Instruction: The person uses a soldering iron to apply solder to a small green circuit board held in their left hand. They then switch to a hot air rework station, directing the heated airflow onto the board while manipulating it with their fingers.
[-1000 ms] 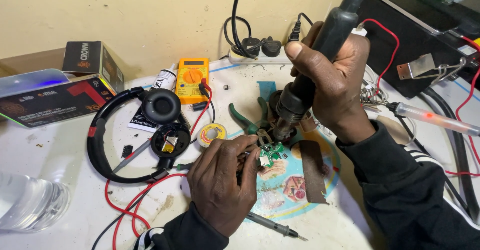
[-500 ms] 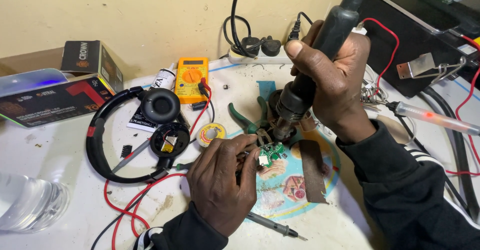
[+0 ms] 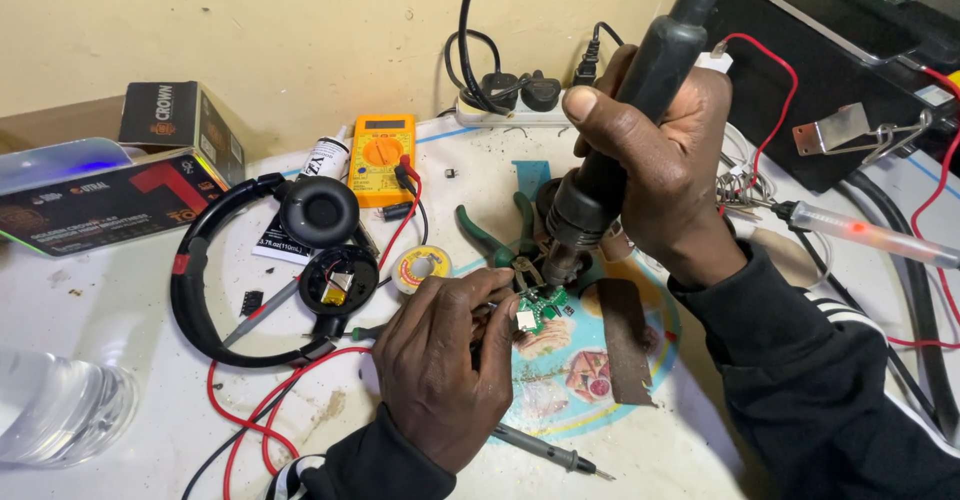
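Your right hand [image 3: 665, 160] is clamped around the hot-air tool [image 3: 610, 175], nozzle over the circuit board [image 3: 535, 310]; your left hand [image 3: 440, 365] fingers pinch the board's edge.

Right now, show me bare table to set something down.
Bare white tabletop lies left of the black headphones, above the clear plastic bottle. Crowded around the small green circuit board under both hands.

even, soft indoor light, faint shadows, sharp centre, slight wide-angle stretch at edges, mild glare on the plastic bottle [image 3: 55, 405].
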